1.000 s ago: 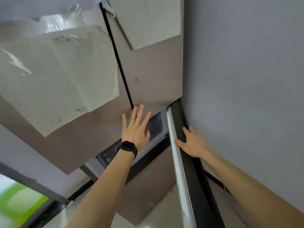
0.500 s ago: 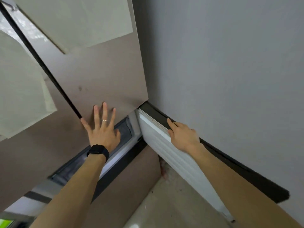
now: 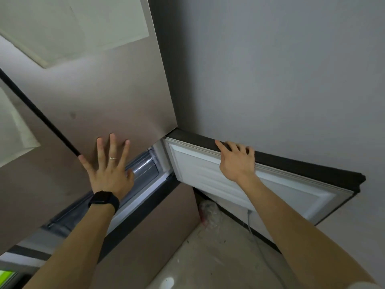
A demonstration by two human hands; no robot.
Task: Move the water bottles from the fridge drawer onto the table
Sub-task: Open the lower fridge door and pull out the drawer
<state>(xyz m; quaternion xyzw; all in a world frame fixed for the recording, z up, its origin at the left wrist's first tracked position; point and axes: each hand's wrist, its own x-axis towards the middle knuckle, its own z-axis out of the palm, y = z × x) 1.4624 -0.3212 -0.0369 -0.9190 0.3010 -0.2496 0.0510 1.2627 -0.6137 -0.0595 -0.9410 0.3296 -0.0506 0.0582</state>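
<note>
The left hand [image 3: 108, 174] lies flat on the upper door [image 3: 104, 97], grip apart, fingers spread. The right hand [image 3: 237, 161] has its grip clamped over the top edge of the open lower door [image 3: 275, 184]. The clear drawer [image 3: 145, 166] sits at 3 o'clock of the left hand; its contents cannot be told.

A plain grey wall [image 3: 281, 69] fills one to three o'clock. Pale speckled floor [image 3: 208, 257] lies at six, crumpled plastic [image 3: 208, 213] in its corner; green light [image 3: 5, 276] at eight.
</note>
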